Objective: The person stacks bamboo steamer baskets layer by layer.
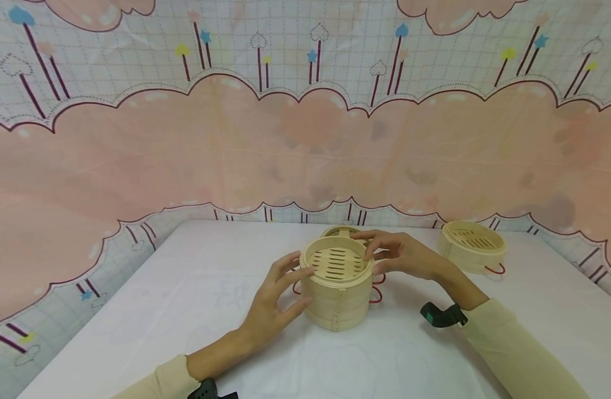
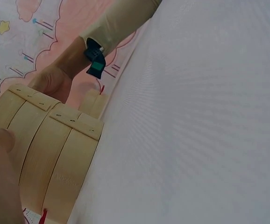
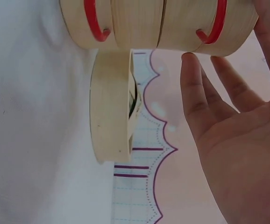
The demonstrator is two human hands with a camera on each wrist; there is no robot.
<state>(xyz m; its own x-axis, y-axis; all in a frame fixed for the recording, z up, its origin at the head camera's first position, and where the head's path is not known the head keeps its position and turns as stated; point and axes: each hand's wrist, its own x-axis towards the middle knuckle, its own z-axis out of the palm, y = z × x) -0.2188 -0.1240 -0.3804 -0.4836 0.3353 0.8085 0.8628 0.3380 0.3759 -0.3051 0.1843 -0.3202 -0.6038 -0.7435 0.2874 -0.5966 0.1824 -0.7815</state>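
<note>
Head view: we flank the stacked bamboo steamer (image 1: 338, 288), which stands upright between our hands. Our left hand (image 1: 274, 302) touches its left wall with fingers spread, not curled round. Our right hand (image 1: 402, 256) lies loosely open at the top rim, equally near.

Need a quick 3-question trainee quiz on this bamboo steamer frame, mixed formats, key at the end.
1. True or false: the left hand touches the stacked steamer.
2. Where does the right hand rest? A) on the stack's top rim B) on the separate steamer tray C) flat on the table
3. What colour are the handles on the stack?

Key: 1 true; 2 A; 3 red.
</note>
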